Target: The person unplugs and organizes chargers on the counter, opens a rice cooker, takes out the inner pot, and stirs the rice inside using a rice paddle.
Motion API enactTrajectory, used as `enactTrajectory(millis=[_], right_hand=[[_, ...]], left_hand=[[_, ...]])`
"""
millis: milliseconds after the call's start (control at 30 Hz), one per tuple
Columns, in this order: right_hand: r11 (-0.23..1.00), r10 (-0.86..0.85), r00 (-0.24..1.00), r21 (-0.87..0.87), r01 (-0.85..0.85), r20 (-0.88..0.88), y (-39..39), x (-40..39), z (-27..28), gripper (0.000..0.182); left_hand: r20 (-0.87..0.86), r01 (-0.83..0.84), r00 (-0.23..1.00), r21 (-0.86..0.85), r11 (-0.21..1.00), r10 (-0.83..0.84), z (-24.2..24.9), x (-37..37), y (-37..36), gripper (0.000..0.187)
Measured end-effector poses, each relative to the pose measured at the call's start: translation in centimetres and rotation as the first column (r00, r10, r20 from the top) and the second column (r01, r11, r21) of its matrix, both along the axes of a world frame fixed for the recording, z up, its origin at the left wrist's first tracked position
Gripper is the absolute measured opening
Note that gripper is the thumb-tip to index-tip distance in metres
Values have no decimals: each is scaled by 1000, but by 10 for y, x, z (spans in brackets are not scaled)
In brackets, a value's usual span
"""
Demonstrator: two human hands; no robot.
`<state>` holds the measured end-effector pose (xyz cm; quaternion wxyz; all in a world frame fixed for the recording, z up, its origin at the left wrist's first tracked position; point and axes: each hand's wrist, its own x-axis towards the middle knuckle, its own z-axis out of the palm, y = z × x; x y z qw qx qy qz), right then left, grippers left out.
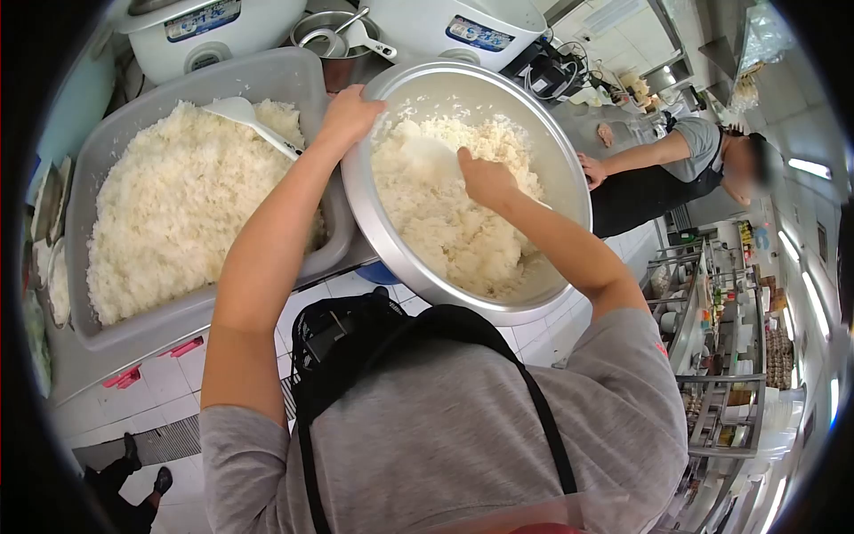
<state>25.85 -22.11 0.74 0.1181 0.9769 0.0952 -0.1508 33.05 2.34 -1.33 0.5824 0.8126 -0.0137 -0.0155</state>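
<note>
A large round metal pot (560,142) of cooked white rice (471,231) is tilted toward me. My left hand (353,116) is closed on its left rim. Inside the pot my right hand (487,181) grips a white rice paddle (429,158), whose blade lies against the rice; my fingers and wrist hide most of the handle. To the left stands a grey plastic tub (334,191) heaped with rice (178,209). A second white rice paddle (236,109) rests on that heap, its handle pointing toward my left forearm.
Two white rice cookers (209,36) (463,31) stand behind, with a small metal pot (331,49) of utensils between them. On the right, a co-worker's hand (592,169) is at the pot's rim. Metal shelving (721,392) stands farther right. Another person's shoes (162,481) show lower left.
</note>
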Motion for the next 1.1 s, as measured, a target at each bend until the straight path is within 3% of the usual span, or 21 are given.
enactTrajectory(millis=[67, 167, 200, 267, 367, 433, 467, 500, 567, 633, 667, 800, 833, 900, 967, 1000, 1100], right_hand=[[981, 184, 976, -33, -189, -118, 11, -20, 9, 48], [937, 251, 937, -180, -298, -244, 39, -30, 45, 51], [963, 202, 974, -159, -217, -104, 30, -12, 43, 50], [949, 265, 956, -210, -236, 122, 4, 42, 42, 37], [937, 273, 951, -266, -227, 148, -4, 85, 34, 31], [938, 315, 939, -199, -284, 142, 5, 97, 13, 28], [897, 421, 889, -229, -378, 181, 18, 86, -1, 26], [896, 423, 891, -219, -385, 166, 24, 81, -3, 26], [946, 324, 946, -26, -324, -1, 25, 58, -6, 29], [949, 312, 948, -19, -314, -59, 41, 30, 5, 30], [952, 303, 944, -12, -307, -127, 43, 7, 6, 32], [968, 243, 934, 8, -249, -262, 29, -59, 24, 34], [969, 233, 926, -15, -248, -298, 24, -63, 33, 36], [964, 134, 979, -207, -165, -156, 7, -46, 50, 42], [887, 306, 927, -418, -195, 216, -55, -5, 54, 46], [927, 144, 957, -372, -42, 251, -61, 11, 77, 31], [902, 62, 940, -421, 91, 336, -121, 56, 55, 24]], left_hand=[[27, -22, 999, 10, 1000, 22, -2, 3, 1, 60], [49, -49, 998, 48, 998, 47, 3, -1, -1, 60], [59, -36, 998, 53, 998, 32, 1, -1, 0, 60], [60, -23, 998, 62, 998, 20, 0, -1, 2, 61], [42, 23, 999, 13, 1000, -23, -1, 0, 1, 61], [62, -62, 996, 23, 998, 60, -11, 7, -1, 60], [56, -72, 996, 29, 997, 70, -8, 10, 1, 60], [109, -76, 992, 69, 995, 69, -5, 10, 3, 59], [130, -47, 991, 119, 992, 31, -12, 1, -1, 58], [102, -74, 992, -3, 997, 74, -12, 10, 0, 57], [76, -12, 997, -74, 997, 17, -11, 9, 2, 54], [40, 5, 999, -99, 995, -1, -6, 6, 1, 52], [85, -41, 995, -29, 999, 43, -8, 8, 1, 51], [125, -86, 989, 35, 996, 81, -10, 9, 0, 50], [55, -7, 998, -66, 998, 11, -7, 6, 2, 51], [54, 1, 999, -66, 998, 3, -5, 5, 2, 51], [20, -24, 999, -85, 996, 25, -8, 3, -1, 52]])
